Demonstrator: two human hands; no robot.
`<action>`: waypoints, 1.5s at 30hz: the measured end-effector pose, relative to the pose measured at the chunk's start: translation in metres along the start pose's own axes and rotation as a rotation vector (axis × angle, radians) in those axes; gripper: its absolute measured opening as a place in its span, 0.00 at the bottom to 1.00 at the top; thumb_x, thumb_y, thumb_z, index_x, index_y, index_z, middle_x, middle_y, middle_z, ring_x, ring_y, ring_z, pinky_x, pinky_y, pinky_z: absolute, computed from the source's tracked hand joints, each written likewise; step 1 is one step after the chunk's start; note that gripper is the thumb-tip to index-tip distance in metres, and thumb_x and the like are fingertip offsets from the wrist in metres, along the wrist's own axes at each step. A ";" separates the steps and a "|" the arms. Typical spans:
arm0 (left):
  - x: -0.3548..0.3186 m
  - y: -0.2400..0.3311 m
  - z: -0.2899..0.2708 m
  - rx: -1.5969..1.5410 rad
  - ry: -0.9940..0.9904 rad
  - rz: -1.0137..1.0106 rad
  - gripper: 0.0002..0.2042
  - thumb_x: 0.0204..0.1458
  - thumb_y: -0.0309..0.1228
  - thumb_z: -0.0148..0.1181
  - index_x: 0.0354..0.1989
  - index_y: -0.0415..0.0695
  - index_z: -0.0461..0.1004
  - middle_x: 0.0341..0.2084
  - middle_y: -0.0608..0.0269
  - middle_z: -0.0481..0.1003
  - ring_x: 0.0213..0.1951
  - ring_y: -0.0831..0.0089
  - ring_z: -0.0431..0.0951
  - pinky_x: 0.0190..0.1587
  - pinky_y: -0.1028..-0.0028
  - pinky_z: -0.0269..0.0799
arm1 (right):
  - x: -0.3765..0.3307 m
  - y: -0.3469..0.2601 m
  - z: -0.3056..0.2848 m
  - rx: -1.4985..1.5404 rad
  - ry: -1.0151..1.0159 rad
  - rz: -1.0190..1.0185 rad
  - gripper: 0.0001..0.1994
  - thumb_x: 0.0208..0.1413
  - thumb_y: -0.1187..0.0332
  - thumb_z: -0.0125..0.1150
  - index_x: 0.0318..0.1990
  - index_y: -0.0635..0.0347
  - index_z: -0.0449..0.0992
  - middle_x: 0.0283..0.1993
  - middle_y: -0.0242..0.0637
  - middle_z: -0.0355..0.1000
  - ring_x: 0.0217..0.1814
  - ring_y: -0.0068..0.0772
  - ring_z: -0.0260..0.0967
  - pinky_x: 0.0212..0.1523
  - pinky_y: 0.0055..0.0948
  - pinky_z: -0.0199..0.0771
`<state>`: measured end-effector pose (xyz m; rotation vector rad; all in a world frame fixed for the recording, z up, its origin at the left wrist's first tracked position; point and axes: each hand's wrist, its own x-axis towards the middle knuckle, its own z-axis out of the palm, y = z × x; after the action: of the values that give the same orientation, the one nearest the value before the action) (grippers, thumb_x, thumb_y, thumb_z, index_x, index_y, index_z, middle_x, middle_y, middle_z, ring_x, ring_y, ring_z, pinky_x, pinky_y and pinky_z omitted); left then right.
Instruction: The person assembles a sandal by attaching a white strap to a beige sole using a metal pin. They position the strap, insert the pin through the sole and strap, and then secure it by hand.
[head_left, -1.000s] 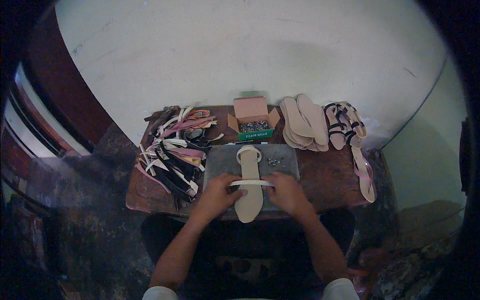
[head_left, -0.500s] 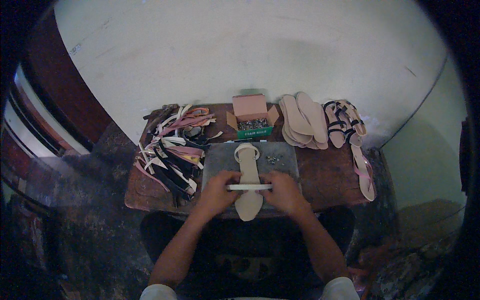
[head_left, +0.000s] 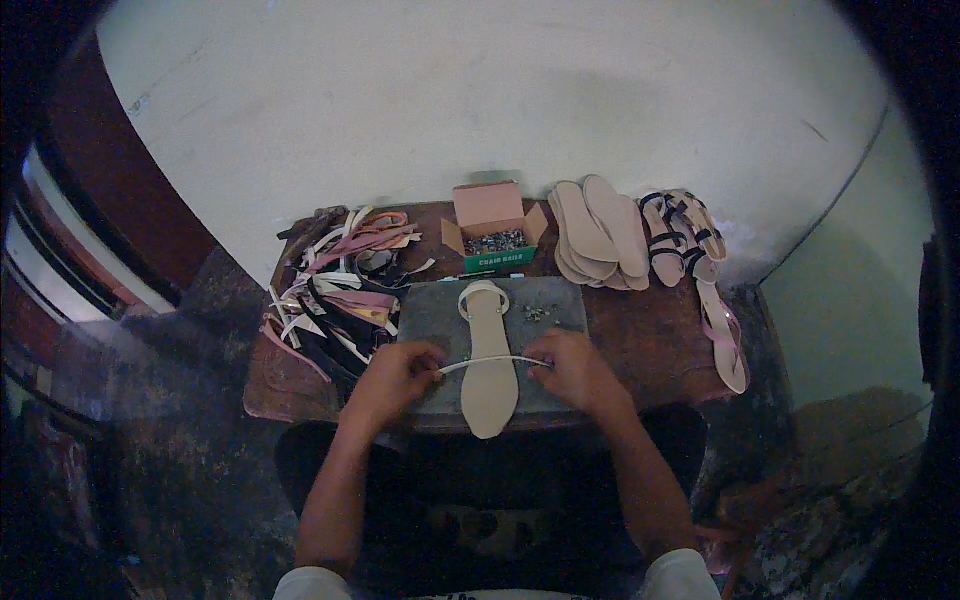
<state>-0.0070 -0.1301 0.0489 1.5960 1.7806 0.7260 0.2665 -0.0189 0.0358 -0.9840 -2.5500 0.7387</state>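
Note:
A beige sandal sole (head_left: 489, 392) lies on a grey slab, its rounded toe end toward me. At its far end a cream heel strap (head_left: 484, 299) loops over, with a shiny stud at each side. My left hand (head_left: 402, 372) pinches one end of a thin white strap (head_left: 486, 360), and my right hand (head_left: 565, 362) pinches the other end. The strap bows upward in an arc across the middle of the sole. Whether it touches the sole I cannot tell. Several small nails (head_left: 538, 313) lie loose on the slab, beyond my right hand.
The grey slab (head_left: 425, 308) rests on a brown wooden table (head_left: 650, 350). Coloured straps (head_left: 345, 300) heap at the left. An open green box of nails (head_left: 495, 252) stands at the back. Stacked beige soles (head_left: 600, 230), black-strapped sandals (head_left: 680, 240) and a pink-strapped sandal (head_left: 728, 345) lie right.
My hands have moved apart, the left one farther left. The white strap, straight and flat-side up before, now arcs between them with its edge showing. The whole view has shifted slightly.

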 end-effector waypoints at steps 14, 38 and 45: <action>-0.001 0.016 0.022 0.025 0.029 -0.028 0.10 0.51 0.30 0.67 0.38 0.38 0.81 0.30 0.53 0.82 0.32 0.66 0.83 0.38 0.67 0.78 | 0.001 -0.023 0.011 -0.047 0.001 0.084 0.14 0.55 0.65 0.64 0.45 0.63 0.80 0.44 0.55 0.75 0.50 0.58 0.73 0.54 0.50 0.73; 0.002 0.003 0.010 -0.146 0.137 -0.098 0.13 0.59 0.37 0.61 0.39 0.38 0.80 0.30 0.62 0.80 0.34 0.75 0.77 0.41 0.70 0.73 | 0.007 -0.031 0.012 0.232 0.128 0.046 0.11 0.59 0.68 0.58 0.42 0.66 0.81 0.36 0.53 0.76 0.39 0.57 0.75 0.44 0.49 0.74; 0.000 0.013 -0.001 -0.278 0.067 -0.126 0.13 0.60 0.39 0.62 0.38 0.40 0.80 0.28 0.68 0.77 0.32 0.80 0.71 0.38 0.74 0.69 | 0.009 -0.027 0.003 0.498 -0.095 0.113 0.12 0.64 0.63 0.57 0.40 0.64 0.79 0.30 0.36 0.74 0.32 0.28 0.69 0.36 0.33 0.70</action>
<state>0.0008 -0.1283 0.0589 1.2789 1.7239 0.9305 0.2443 -0.0308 0.0500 -0.9381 -2.2193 1.3950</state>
